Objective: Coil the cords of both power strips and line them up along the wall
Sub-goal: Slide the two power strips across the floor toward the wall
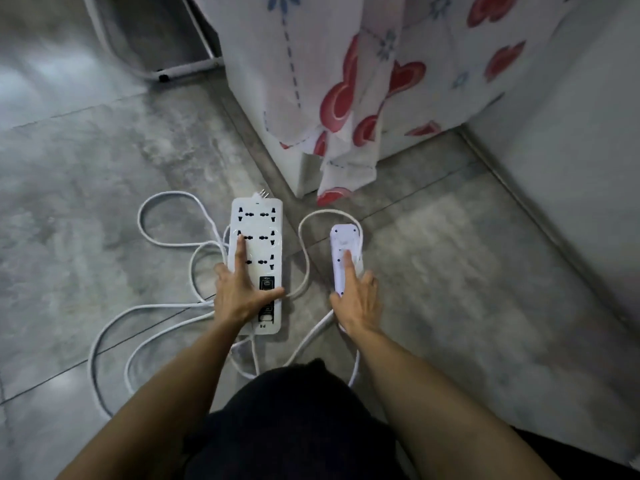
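Two white power strips are lying side by side on a grey mottled tile floor (104,174), near a white wall (588,168) on the right. The left hand (240,289) is resting flat, fingers spread, on the wide power strip (256,237); the right hand (356,296) is pressing open on the narrow power strip (343,244). Their white cords (114,341) are sprawling loose, uncoiled. A cabinet draped in heart-patterned cloth (346,81) is standing just beyond.

Bare floor (450,258) lies open right of the narrow power strip (344,251), up to the wall (581,161). Left of it, loose cord (166,306) loops clutter the tiles; beyond it, the draped cabinet (346,98) blocks passage.
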### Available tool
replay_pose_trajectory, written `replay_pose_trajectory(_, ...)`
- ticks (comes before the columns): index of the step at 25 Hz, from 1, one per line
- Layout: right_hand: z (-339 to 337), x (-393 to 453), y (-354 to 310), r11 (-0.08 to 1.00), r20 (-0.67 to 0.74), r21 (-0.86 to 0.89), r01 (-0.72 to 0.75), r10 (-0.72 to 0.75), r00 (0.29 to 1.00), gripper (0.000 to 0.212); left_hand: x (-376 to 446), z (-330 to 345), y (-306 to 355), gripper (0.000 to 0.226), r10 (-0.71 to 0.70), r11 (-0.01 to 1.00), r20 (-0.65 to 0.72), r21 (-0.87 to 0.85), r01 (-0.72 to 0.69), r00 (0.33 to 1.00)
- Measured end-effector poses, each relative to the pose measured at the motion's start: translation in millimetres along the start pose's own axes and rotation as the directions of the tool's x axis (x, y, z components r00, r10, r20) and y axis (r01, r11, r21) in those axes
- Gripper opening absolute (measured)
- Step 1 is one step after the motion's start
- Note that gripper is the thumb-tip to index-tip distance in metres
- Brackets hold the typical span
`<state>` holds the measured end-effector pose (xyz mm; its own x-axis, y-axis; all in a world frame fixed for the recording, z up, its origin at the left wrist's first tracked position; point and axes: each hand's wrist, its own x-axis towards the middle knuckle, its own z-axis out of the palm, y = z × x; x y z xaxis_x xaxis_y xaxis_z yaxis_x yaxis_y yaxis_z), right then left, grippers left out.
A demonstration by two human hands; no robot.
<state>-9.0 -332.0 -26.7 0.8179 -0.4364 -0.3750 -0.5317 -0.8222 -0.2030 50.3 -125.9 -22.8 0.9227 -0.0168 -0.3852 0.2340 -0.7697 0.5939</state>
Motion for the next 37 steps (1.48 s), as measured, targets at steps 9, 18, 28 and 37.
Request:
replay_pose_trajectory(9, -51, -10, 141, 0.956, -0.109, 0.142, -0.257, 0.274, 0.956, 0.088, -20, 82, 120, 0.132, 0.218, 0.965, 0.190, 0.102, -0.240, 0.957)
replay_pose_trajectory(18, -101, -16, 296, 0.834, -0.236, 0.237, -0.499, 0.548, 0.803, 0.091, -38, 203, 253, 0.135, 0.436, 0.888, 0.405, -0.049, -0.457, 0.803)
replay_pose_trajectory(28, -92, -29, 430, 0.633, -0.200, 0.428, -0.645, 0.762, 0.616, 0.092, -63, 314, 382, 0.137, 0.591, 0.604, 0.555, 0.176, -0.777, 0.585)
replay_pose_trajectory(37, -35, -35, 448, 0.482, -0.027, 0.505, -0.716, 0.838, 0.545, 0.084, -94, 380, 344, 0.137, 0.439, 0.604, 0.639, 0.310, -0.734, 0.631)
